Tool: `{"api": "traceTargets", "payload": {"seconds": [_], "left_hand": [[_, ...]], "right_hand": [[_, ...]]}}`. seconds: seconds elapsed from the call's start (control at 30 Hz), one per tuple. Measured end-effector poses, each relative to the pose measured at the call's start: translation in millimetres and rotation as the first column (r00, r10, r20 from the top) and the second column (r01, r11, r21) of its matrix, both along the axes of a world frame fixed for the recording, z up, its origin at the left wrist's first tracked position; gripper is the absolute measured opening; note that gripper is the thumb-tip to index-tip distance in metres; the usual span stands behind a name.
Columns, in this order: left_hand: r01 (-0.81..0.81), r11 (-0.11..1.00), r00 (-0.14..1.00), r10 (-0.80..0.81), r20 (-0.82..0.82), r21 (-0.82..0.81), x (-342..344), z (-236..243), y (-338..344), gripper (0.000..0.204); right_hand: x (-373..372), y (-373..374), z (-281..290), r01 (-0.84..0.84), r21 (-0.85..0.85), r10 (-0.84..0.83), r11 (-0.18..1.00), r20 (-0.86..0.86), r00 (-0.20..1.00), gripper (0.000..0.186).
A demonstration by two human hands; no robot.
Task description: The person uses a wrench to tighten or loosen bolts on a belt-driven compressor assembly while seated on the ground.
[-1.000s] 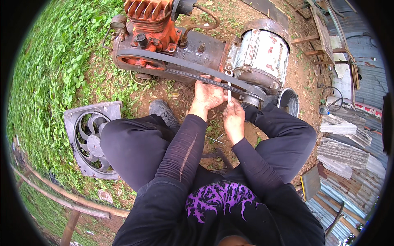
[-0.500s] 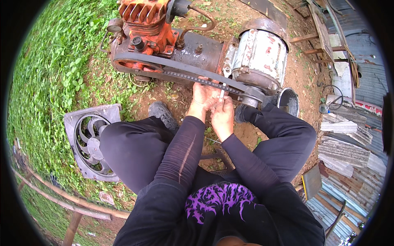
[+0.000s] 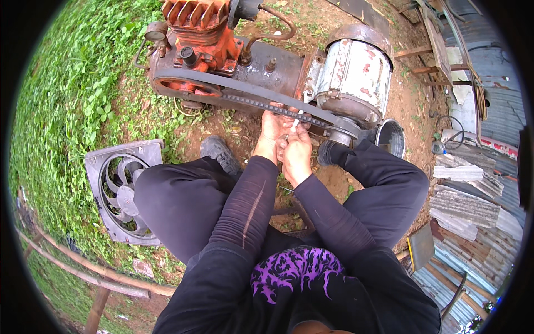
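Note:
In front of me a black toothed drive belt (image 3: 253, 89) loops between the orange compressor pulley (image 3: 192, 87) and the motor pulley (image 3: 343, 131). My left hand (image 3: 269, 135) is at the belt's lower run, its fingers closed around it and partly hidden behind it. Close beside it, my right hand (image 3: 296, 151) is closed on a slim white stick-like thing (image 3: 297, 118). The stick's upper end lies against the belt, tilted slightly right; its exact kind is too small to tell. Both hands nearly touch each other.
The orange compressor head (image 3: 197, 33) and worn white motor (image 3: 356, 75) sit on a rusty tank (image 3: 264, 69). A radiator fan (image 3: 125, 197) lies on grass by my left knee. A metal can (image 3: 391, 137) stands past my right foot; roofing sheets (image 3: 464, 203) lie at right.
My right hand has shifted a little left, closer to my left hand. The white stick has moved left along the belt and leans more. My left hand stays nearly in place.

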State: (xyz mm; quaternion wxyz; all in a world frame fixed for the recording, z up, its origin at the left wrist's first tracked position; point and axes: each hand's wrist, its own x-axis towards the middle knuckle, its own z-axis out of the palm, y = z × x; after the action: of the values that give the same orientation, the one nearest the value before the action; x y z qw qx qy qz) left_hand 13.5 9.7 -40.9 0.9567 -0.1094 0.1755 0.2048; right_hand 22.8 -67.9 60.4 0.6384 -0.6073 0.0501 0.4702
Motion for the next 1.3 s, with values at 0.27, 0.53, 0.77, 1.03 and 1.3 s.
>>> {"api": "traceTargets", "payload": {"seconds": [0.27, 0.53, 0.77, 1.03, 1.3], "left_hand": [[-0.005, 0.998, 0.994, -0.001, 0.112, 0.057, -11.2, 5.6, -19.4, 0.038], [-0.024, 0.999, 0.994, 0.021, 0.109, 0.031, -12.2, -1.3, -11.0, 0.043], [-0.036, 0.996, 0.987, 0.023, 0.160, 0.082, -10.6, 5.2, -16.7, 0.048], [-0.101, 0.979, 0.991, 0.115, 0.073, -0.177, 7.5, 14.0, -4.5, 0.043], [-0.114, 0.985, 0.963, 0.143, 0.229, -0.133, 4.6, 30.2, -5.1, 0.048]], "right_hand": [[-4.2, 32.8, 5.8, -0.149, -0.068, 0.155, 0.986, 0.095, 0.983, 0.014], [-3.9, 46.3, -43.4, -0.097, 0.316, 0.151, 0.944, -0.150, 0.977, 0.021], [-13.4, 43.4, -22.5, -0.263, 0.078, 0.258, 0.962, 0.061, 0.964, 0.010], [12.9, -15.0, 2.5, -0.124, 0.054, 0.101, 0.991, 0.319, 0.942, 0.011], [46.1, -33.6, -3.8, -0.096, -0.202, 0.189, 0.975, 0.516, 0.836, 0.021]]}}
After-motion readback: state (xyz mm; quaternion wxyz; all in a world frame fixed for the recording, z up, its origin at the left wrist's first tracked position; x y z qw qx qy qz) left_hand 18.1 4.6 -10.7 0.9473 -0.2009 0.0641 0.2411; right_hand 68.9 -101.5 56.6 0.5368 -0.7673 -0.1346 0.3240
